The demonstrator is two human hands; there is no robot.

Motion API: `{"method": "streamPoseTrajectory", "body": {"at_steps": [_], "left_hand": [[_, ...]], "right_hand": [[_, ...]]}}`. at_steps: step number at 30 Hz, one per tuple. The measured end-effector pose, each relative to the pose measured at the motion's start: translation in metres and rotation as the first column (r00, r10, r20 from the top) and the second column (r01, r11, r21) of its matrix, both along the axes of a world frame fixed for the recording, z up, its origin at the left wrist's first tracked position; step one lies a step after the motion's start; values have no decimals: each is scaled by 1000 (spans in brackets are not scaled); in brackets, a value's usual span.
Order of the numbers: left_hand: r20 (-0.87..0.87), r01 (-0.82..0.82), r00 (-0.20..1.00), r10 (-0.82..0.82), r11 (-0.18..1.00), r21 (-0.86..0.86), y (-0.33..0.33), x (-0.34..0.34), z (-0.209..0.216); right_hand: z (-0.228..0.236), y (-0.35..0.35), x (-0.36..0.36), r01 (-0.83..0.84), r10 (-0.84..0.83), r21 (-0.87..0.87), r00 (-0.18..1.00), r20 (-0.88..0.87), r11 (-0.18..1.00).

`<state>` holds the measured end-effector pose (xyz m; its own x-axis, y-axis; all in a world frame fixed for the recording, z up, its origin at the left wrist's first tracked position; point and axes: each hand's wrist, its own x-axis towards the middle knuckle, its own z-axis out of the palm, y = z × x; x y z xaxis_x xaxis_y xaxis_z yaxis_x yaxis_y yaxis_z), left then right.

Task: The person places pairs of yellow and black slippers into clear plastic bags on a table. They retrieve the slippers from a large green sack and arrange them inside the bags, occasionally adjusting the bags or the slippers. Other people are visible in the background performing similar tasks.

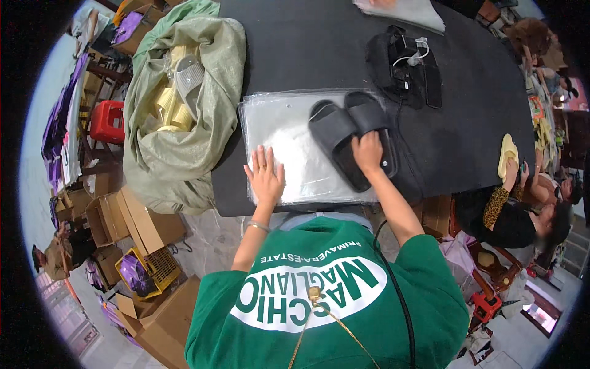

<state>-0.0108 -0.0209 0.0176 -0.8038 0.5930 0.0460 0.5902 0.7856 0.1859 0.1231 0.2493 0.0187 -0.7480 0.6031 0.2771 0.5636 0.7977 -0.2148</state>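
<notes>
My left hand (pixel 265 179) lies flat with fingers spread on a stack of clear plastic bags (pixel 279 132) near the table's front edge. Over the right part of that stack is a pair of black slide sandals (pixel 332 130), side by side, toes pointing away from me. My right hand (pixel 367 152) grips the pair between the two soles, its fingers curled and partly hidden. Left of the bags, an open pale green woven sack (pixel 212 132) holds several yellow slide sandals (pixel 179 115) and a grey one (pixel 189 79).
On the black table (pixel 295 37), a black pouch (pixel 382 58) with a white cable and a phone (pixel 433 86) lie at the back right. More clear bags (pixel 409 12) are at the far edge. A co-worker at right holds a yellow sandal (pixel 507 154). Cardboard boxes (pixel 157 224) and a red stool (pixel 107 122) stand left.
</notes>
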Motion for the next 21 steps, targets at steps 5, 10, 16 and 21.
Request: {"method": "streamPoseTrajectory", "body": {"at_steps": [5,10,16,21], "left_hand": [[-15,4,1000,-4,1000,26,5,0,0],[-41,10,999,-9,1000,25,4,0,-4],[-37,-22,999,21,1000,-21,9,3,-5],[-15,-32,999,32,999,-41,8,2,-8]], "right_hand": [[-9,27,8,132,-131,0,987,-88,991],[-8,28,9,131,-139,-55,974,-176,990],[-10,32,10,132,-159,-162,973,-169,978],[-13,33,12,158,-182,-212,978,-101,964]]}}
